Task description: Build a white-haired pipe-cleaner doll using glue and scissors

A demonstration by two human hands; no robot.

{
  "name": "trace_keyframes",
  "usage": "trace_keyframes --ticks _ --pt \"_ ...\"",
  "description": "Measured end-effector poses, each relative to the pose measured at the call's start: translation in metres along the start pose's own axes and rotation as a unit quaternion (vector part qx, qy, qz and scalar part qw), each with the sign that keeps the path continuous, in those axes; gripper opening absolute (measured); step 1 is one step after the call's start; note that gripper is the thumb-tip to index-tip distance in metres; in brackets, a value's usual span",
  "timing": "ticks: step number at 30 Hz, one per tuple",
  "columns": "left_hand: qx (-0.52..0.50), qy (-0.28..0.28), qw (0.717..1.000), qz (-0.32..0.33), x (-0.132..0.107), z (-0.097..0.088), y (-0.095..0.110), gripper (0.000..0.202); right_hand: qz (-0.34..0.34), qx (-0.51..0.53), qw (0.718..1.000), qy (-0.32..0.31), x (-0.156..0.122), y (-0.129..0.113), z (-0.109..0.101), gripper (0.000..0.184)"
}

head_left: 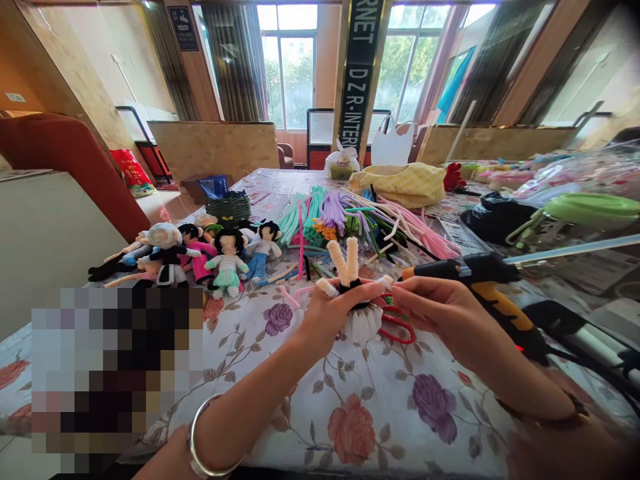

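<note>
Left hand (333, 310): closed around the pipe-cleaner figure (361, 325), held just above the floral tablecloth (350, 413).
Right hand (440, 310): fingertips pinched shut on the figure's white side tip.
Nearby: glue gun (480, 270) behind the right hand; red scissors (400, 325) beneath.
Handling: the body is best braced firmly and the tip pressed lightly.

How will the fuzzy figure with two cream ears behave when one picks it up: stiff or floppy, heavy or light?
The fuzzy figure is probably very light: the left hand holds it up with fingertips only. Its ears stand upright unsupported, so it is likely stiff yet bendable, like the pipe cleaners behind. The fluffy surface should not slip.
</note>
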State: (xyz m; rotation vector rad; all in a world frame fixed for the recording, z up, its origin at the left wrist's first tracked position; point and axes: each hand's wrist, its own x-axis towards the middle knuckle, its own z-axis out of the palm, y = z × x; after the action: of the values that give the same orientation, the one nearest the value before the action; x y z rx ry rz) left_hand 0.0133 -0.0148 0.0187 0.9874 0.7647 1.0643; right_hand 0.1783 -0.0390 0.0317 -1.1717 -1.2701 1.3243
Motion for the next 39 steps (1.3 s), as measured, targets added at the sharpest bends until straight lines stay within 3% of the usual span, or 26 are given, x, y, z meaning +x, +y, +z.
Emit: trace_keyframes --ticks 6,16,20,24,31,34,39 --pt "0.031 -0.015 0.999 0.014 -0.002 0.000 0.001 0.019 -0.006 -0.026 0.999 -0.023 0.001 -0.002 -0.002 0.019" --pt "0.161 0.072 0.978 0.107 -0.006 0.003 0.007 0.019 -0.228 -0.112 0.965 0.063 -0.002 0.000 0.006 0.005" --pt "0.170 0.085 0.975 0.118 -0.007 0.004 0.007 0.018 -0.259 -0.128 0.956 0.058 0.000 0.004 0.005 0.005" --pt "0.080 0.061 0.992 0.074 -0.003 0.003 0.002 0.018 -0.224 -0.138 0.964 0.045 0.002 0.001 0.002 0.010" --pt "-0.021 -0.010 0.999 -0.029 -0.002 -0.001 0.000 0.025 -0.055 -0.075 0.996 -0.013 0.005 -0.005 -0.003 0.017" --pt "-0.038 -0.031 0.996 -0.070 -0.001 -0.003 -0.001 0.024 -0.031 -0.038 0.999 -0.025 0.006 -0.004 -0.004 0.020" --pt "-0.048 -0.045 0.996 -0.067 -0.001 -0.002 0.001 0.020 -0.008 -0.035 0.997 -0.066 0.005 -0.004 -0.004 0.027"
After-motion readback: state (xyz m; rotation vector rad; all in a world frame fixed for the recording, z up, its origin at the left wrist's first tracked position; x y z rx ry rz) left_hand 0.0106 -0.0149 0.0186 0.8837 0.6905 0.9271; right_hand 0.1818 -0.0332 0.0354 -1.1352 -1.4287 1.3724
